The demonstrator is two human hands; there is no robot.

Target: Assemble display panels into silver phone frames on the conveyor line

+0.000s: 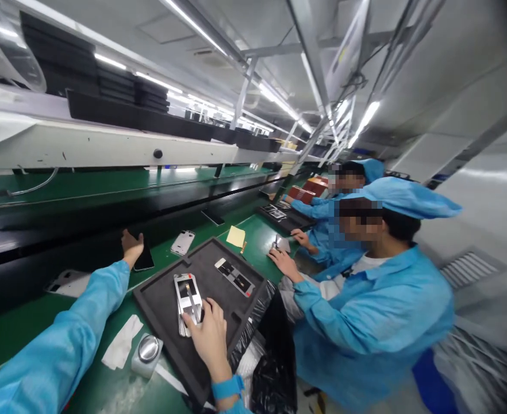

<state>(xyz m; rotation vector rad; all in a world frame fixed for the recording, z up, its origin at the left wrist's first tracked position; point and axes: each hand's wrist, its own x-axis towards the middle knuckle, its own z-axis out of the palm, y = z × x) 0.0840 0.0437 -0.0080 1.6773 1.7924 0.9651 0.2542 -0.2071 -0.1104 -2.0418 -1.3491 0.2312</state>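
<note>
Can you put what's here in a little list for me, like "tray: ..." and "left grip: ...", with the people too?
Left grip: fingers spread, beside a dark flat panel; touching or not, I can't tell
Right grip: at a stack of whitish phone parts
Tray: dark, holding that stack and one separate phone part
Table: green
Beside tray: yellow paper, crumpled white cloth or tissue, container with shiny round top
Nearby: a person in blue, another person beyond
</note>
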